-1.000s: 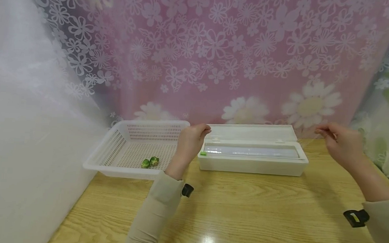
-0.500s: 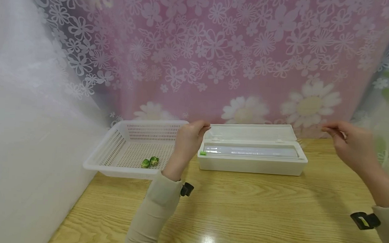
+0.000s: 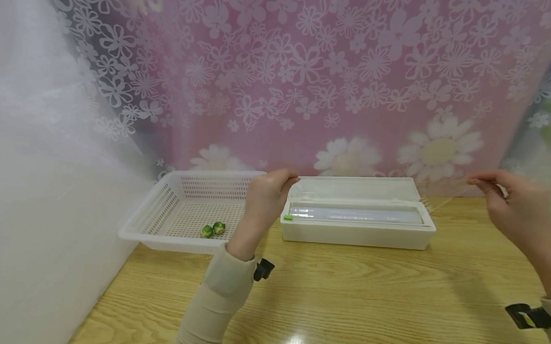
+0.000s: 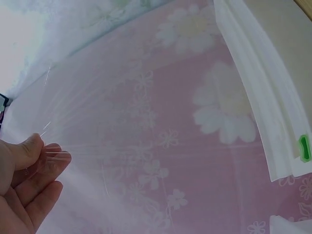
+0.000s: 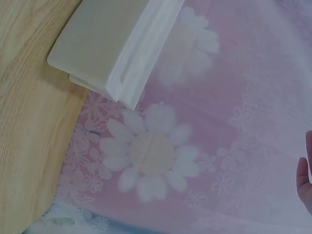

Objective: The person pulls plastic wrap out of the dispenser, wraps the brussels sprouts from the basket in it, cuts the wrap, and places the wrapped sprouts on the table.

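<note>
Between thumb and fingertips, my left hand [image 3: 266, 197] pinches one gathered corner of a clear sheet of cling film [image 4: 83, 117]. In the left wrist view, creases fan out from that grip. My right hand [image 3: 518, 210], raised off to the right, pinches the film's other side, so the sheet hangs stretched between both hands. Behind it stands a white cling film dispenser box [image 3: 356, 235] with its lid [image 3: 359, 187] up. Inside lies the film roll [image 3: 355, 214], and a small green cutter slider [image 3: 288, 218] sits at the front rail's left end.
Left of the box is a white perforated basket [image 3: 129, 234] holding two Brussels sprouts [image 3: 207, 232]. The left forearm overlaps its right end. Everything stands on a wood-grain table [image 3: 367, 301], with a pink flowered curtain [image 3: 308, 90] close behind.
My right hand has moved to the right and slightly up, widening the gap between the hands. The left hand has barely shifted; box, basket and sprouts stay where they were.
</note>
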`<state>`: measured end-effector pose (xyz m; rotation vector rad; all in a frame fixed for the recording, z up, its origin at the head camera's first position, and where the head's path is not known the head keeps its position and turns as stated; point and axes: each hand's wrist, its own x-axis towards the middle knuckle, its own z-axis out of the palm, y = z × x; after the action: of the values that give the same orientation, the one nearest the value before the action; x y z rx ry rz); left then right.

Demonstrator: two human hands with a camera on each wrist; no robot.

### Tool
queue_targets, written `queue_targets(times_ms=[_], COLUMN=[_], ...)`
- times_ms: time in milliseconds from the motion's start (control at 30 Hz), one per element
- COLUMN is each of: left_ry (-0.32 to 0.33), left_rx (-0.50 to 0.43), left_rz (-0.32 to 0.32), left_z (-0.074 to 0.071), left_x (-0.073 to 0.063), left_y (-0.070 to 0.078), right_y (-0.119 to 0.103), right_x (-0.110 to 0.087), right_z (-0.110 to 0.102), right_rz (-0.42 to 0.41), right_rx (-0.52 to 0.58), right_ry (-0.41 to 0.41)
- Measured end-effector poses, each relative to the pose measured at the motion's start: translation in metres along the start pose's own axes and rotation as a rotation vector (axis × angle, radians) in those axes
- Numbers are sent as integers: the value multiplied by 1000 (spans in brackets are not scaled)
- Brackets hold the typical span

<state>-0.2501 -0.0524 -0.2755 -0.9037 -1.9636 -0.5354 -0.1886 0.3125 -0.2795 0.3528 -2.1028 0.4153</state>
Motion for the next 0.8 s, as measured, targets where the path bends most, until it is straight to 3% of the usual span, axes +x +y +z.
queue_targets(times_ms=[200,500,633,800], left_ry=[16,53,9,-90], left_rx=[15,-20,-64,-91], left_rz=[18,65,85,82], left_z=[-8,-18,-22,-27], left_x=[1,4,1,-8], left_y=[5,11,12,16], right_y=[-2,-9,-12,-7], right_x=[-2,-5,-7,-16], right_z=[-6,-14,-15,-14], right_rz=[19,116,84,38], right_rx=[0,-2,64,228], right_ry=[17,0,1,-45])
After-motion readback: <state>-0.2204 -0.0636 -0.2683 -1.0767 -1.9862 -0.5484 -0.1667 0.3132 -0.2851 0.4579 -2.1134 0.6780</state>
